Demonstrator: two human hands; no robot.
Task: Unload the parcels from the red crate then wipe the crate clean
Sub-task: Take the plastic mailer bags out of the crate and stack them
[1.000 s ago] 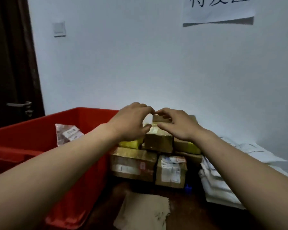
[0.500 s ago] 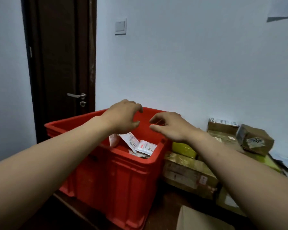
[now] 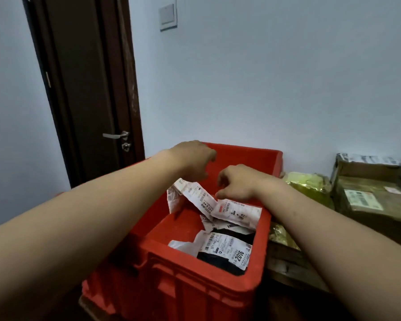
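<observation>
L hand (image 3: 192, 158): above red crate (image 3: 195, 286), fingers loosely curled, empty.
R hand (image 3: 237, 181): fingers bent at white parcel (image 3: 237, 210) top edge; grip can't tell.
Black parcel (image 3: 218, 258): in crate too, by front wall.

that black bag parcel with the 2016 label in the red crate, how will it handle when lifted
The black bag parcel looks like soft plastic film, so it will probably sag and flop rather than hold shape. Its smooth skin may be slippery. It lies flat in the red crate, so rolling seems unlikely.
</observation>
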